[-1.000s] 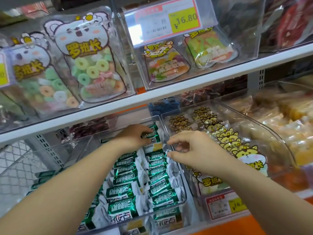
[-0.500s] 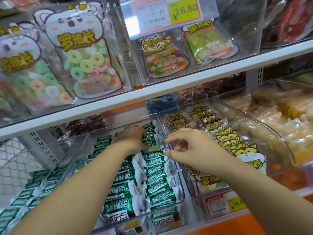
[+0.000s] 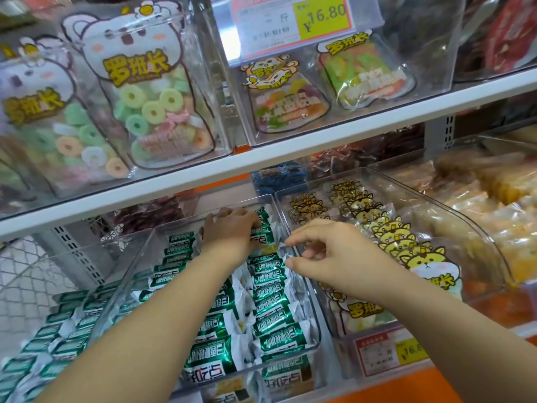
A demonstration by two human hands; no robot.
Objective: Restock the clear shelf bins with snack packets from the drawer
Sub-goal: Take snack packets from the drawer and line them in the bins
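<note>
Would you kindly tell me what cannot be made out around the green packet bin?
Head view:
- Left hand: its back hides the fingertips; grip unclear.
- Upper price tag small print: blurred.
- Lower price tag price: cut off by the right forearm.
- Drawer: outside the frame.

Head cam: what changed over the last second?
Almost nothing. Left hand keeps hold of the rear green packets in the clear bin; right hand stays at the packet ends by its right wall. Nothing picked up or released. Only the view drifted, showing more neighbouring packets at lower left.
</note>
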